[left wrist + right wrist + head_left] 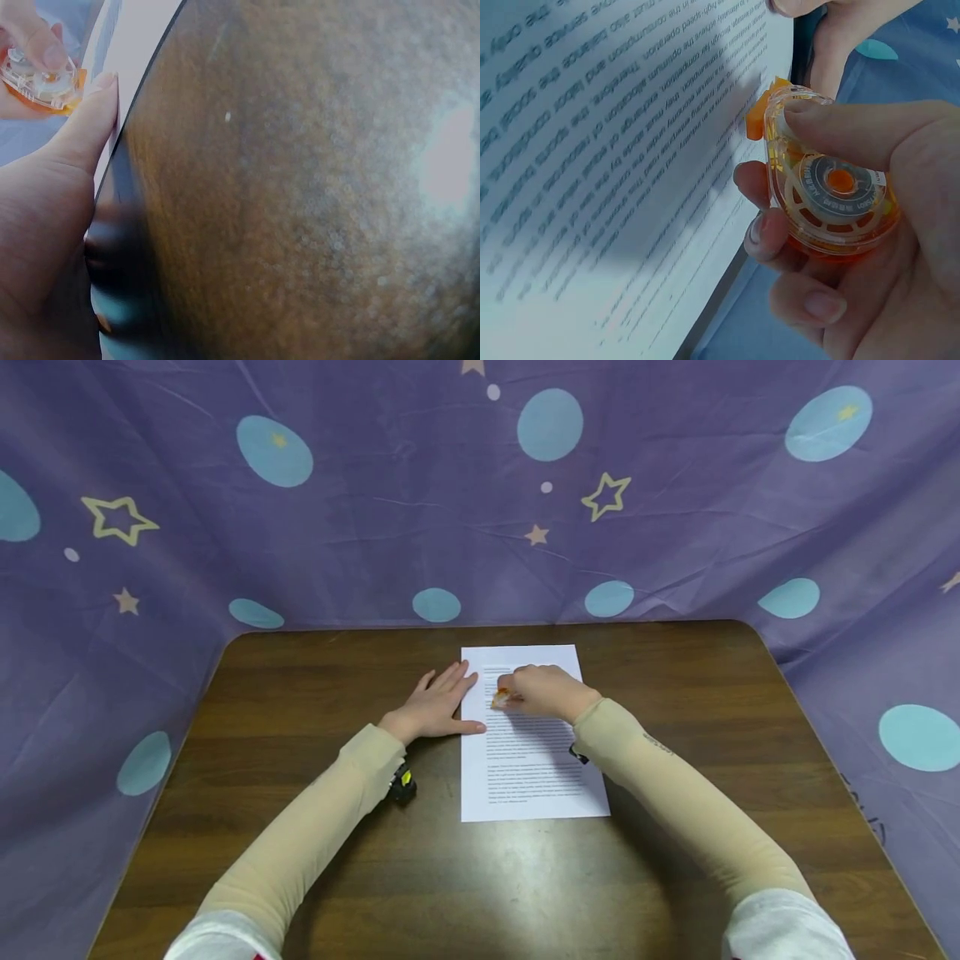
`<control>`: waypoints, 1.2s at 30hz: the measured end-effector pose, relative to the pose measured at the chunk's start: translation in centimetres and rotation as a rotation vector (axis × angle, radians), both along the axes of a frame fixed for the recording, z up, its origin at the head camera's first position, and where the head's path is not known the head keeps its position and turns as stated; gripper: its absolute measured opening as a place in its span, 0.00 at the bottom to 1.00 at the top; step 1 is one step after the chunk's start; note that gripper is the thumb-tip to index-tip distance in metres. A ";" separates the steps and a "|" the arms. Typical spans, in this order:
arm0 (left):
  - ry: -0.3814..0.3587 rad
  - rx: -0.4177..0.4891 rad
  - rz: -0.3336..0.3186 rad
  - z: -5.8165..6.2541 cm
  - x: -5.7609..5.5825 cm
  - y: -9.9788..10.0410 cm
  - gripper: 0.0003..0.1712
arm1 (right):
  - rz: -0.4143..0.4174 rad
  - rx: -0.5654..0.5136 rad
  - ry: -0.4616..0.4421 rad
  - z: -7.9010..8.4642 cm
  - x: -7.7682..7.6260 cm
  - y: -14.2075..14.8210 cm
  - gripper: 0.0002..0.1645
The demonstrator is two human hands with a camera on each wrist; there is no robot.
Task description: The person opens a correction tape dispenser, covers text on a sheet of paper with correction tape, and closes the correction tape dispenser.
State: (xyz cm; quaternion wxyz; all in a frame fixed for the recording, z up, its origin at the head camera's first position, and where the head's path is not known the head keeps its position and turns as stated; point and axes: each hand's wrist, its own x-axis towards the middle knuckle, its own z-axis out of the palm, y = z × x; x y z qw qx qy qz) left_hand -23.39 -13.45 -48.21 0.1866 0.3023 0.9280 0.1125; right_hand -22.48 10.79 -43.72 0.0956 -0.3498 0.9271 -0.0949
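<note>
A printed sheet of paper (536,785) lies on the wooden table, its lines of text facing up. My right hand (551,691) is over the upper part of the page and grips a correction tape dispenser (829,184), clear-cased with orange parts. In the right wrist view the thumb lies on its case and the fingers curl beneath; its orange tip (757,116) is close to the paper, but whether it touches I cannot tell. My left hand (435,703) rests flat with fingers spread at the sheet's left edge, thumb on the paper.
The brown wooden table (300,693) stretches around the sheet on every side. Behind it hangs a purple curtain (360,527) with stars and blue ovals. A dark wrist camera (402,785) sits under the left wrist.
</note>
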 end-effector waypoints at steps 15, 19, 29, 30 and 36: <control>-0.004 0.012 -0.003 -0.2 0.2 0.1 0.60 | -0.012 0.057 -0.029 -0.8 0.1 -1.8 0.08; -0.003 0.004 0.000 -0.6 -0.1 0.0 0.60 | -0.030 0.076 -0.019 -0.5 0.3 -2.2 0.10; -0.003 0.014 -0.007 -0.4 -0.3 0.2 0.60 | -0.090 0.156 -0.024 0.3 0.6 -2.5 0.14; -0.001 0.011 -0.006 -0.4 -0.2 0.3 0.60 | -0.090 0.156 -0.026 0.4 0.6 -2.5 0.14; 0.003 0.016 0.005 -0.8 -0.5 0.2 0.60 | -0.094 0.150 -0.050 0.4 0.4 -2.0 0.12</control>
